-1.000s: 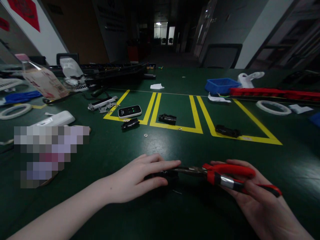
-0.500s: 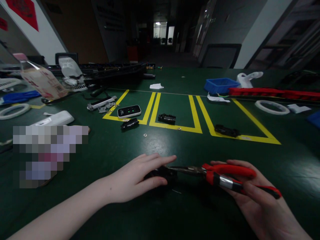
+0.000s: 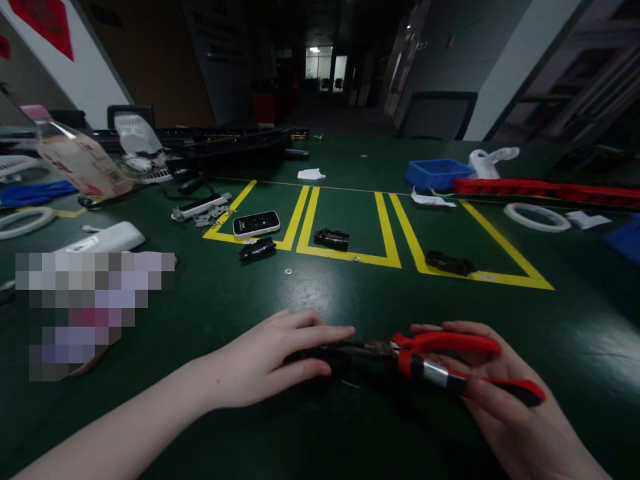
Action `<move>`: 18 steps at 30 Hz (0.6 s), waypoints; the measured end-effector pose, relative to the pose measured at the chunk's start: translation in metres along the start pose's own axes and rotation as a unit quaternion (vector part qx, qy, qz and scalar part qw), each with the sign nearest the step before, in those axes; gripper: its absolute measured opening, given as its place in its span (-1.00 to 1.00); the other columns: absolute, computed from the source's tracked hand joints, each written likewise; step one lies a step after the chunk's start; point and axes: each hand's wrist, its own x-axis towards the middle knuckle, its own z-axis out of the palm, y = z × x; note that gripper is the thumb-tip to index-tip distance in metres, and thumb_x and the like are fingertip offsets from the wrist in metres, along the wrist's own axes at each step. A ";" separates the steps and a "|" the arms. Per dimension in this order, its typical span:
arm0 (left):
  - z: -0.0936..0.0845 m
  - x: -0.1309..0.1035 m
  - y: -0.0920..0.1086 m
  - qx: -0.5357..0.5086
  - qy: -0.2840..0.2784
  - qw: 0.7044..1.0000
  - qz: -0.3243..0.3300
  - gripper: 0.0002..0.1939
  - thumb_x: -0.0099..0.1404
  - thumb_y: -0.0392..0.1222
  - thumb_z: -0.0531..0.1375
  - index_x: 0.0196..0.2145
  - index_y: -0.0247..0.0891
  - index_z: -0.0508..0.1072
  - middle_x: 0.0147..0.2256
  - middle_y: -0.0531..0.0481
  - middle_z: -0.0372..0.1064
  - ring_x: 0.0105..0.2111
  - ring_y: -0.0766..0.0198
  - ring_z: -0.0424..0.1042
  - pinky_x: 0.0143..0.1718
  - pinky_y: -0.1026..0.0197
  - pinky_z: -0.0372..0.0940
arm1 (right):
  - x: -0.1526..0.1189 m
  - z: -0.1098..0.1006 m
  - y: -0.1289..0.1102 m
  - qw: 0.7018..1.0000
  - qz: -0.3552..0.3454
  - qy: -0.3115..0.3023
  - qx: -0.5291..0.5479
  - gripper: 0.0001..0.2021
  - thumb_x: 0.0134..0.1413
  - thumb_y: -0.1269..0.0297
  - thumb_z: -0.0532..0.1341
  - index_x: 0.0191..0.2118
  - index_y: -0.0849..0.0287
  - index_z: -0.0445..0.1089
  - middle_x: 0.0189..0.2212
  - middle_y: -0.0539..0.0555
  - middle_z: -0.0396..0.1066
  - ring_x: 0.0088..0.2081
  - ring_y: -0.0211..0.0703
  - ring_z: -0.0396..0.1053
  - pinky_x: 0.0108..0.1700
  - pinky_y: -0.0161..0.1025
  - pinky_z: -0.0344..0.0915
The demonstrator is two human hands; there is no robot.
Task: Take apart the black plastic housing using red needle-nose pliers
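Note:
My left hand (image 3: 280, 353) reaches in from the lower left, its fingers and thumb closed round a small black part (image 3: 340, 361) on the green table. Much of that part is hidden under the fingers. In my right hand (image 3: 505, 393) are red-handled long-nose pliers (image 3: 425, 357), held by the handles. Their metal jaws point left and meet the black part beside my left index finger. A thin, pale sliver (image 3: 351, 383) lies on the table just below the part.
Yellow tape (image 3: 350, 259) outlines three areas beyond my hands. Black parts (image 3: 333, 239) lie in and beside them, near a white-edged device (image 3: 257, 224). A bottle (image 3: 75, 157) leans at the left; a blue bin (image 3: 437, 173) and tape roll (image 3: 537, 217) are at the right.
My right hand and the pliers have shifted slightly left and down, the jaws reaching further in beside my left index finger. My left hand keeps its hold.

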 end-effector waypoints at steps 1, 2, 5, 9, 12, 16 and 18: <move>0.000 0.000 0.000 0.004 0.000 1.000 0.000 -0.51 0.49 -0.08 0.04 0.32 0.11 0.13 0.07 -0.04 0.29 0.00 0.14 0.31 0.06 0.06 0.22 | 0.000 0.000 0.000 1.000 0.001 -0.003 0.000 -0.51 -0.21 0.04 0.45 -0.11 -0.01 0.37 -0.09 0.10 0.52 -0.08 0.11 0.51 0.04 0.09 0.44; 0.000 0.000 0.000 0.006 0.001 1.000 -0.001 -0.51 0.49 -0.07 0.04 0.32 0.11 0.13 0.07 -0.04 0.29 -0.01 0.14 0.31 0.05 0.06 0.23 | 0.000 0.000 0.000 1.000 0.003 0.001 -0.001 -0.51 -0.20 0.03 0.44 -0.10 -0.01 0.37 -0.08 0.11 0.52 -0.07 0.11 0.51 0.04 0.09 0.44; 0.000 0.000 -0.003 -0.001 0.000 1.000 -0.002 -0.50 0.48 -0.07 0.05 0.32 0.15 0.12 0.07 -0.03 0.28 -0.01 0.14 0.31 0.03 0.07 0.24 | 0.002 -0.004 0.002 0.999 0.011 0.029 -0.009 -0.49 -0.19 0.02 0.43 -0.06 -0.02 0.37 -0.07 0.10 0.52 -0.02 0.11 0.48 0.09 0.11 0.40; 0.000 -0.001 -0.005 -0.018 0.000 1.000 -0.004 -0.50 0.48 -0.08 0.06 0.32 0.17 0.12 0.08 -0.01 0.27 0.02 0.14 0.30 0.06 0.06 0.23 | 0.005 -0.006 0.004 0.997 0.029 0.065 0.009 -0.40 -0.29 -0.06 0.45 -0.07 0.00 0.38 -0.09 0.09 0.53 0.01 0.14 0.46 0.14 0.15 0.34; 0.000 0.000 -0.005 -0.023 -0.003 1.000 -0.013 -0.49 0.47 -0.09 0.07 0.32 0.16 0.13 0.08 -0.03 0.27 0.01 0.13 0.30 0.06 0.04 0.23 | 0.004 -0.005 0.003 0.996 0.038 0.077 0.020 -0.36 -0.35 -0.12 0.46 -0.08 0.00 0.38 -0.10 0.09 0.53 0.02 0.16 0.46 0.15 0.16 0.33; 0.000 0.001 -0.004 -0.027 -0.005 0.999 -0.026 -0.49 0.47 -0.08 0.07 0.32 0.21 0.11 0.08 0.01 0.26 0.02 0.14 0.30 0.07 0.03 0.23 | 0.002 -0.005 0.002 0.996 0.042 0.077 0.019 -0.41 -0.32 -0.10 0.46 -0.10 -0.04 0.38 -0.12 0.02 0.53 0.01 0.09 0.46 0.13 0.10 0.37; 0.001 0.001 -0.003 -0.031 -0.006 0.999 -0.031 -0.48 0.47 -0.08 0.07 0.31 0.27 0.09 0.09 0.05 0.26 0.03 0.15 0.29 0.07 0.03 0.22 | 0.002 -0.008 0.001 0.996 0.044 0.071 0.019 -0.47 -0.26 -0.05 0.45 -0.10 -0.07 0.37 -0.13 -0.03 0.53 -0.01 0.02 0.47 0.11 0.03 0.39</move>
